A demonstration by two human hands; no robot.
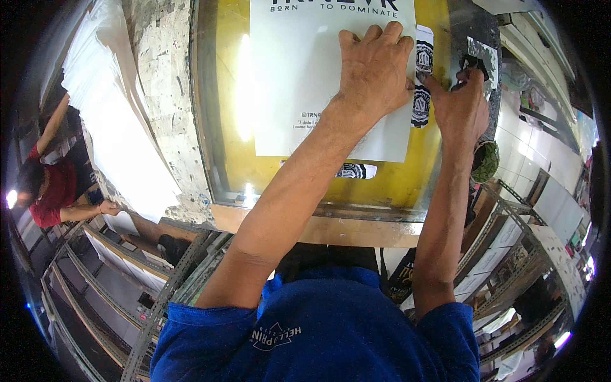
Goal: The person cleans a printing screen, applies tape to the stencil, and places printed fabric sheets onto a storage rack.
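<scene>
A large white printed sheet (286, 95) with black lettering lies on a glass-topped yellow panel. My left hand (379, 70) rests on its right side with the fingers curled under, so whatever they may hold is hidden. Along the sheet's right edge are black-and-white printed labels (421, 105), and another label (356, 170) shows below its bottom edge. My right hand (463, 108) is just right of the labels, its thumb reaching toward them. Its curled fingers are on a small dark thing (474, 66) at the panel's dark right border; its kind is unclear.
A tall stack of white paper (114, 108) stands on the stained ledge to the left. Beyond it a person in a red shirt (48, 191) reaches toward paper. A round green-and-dark object (485, 162) sits by my right forearm. Metal racks (509, 219) flank me.
</scene>
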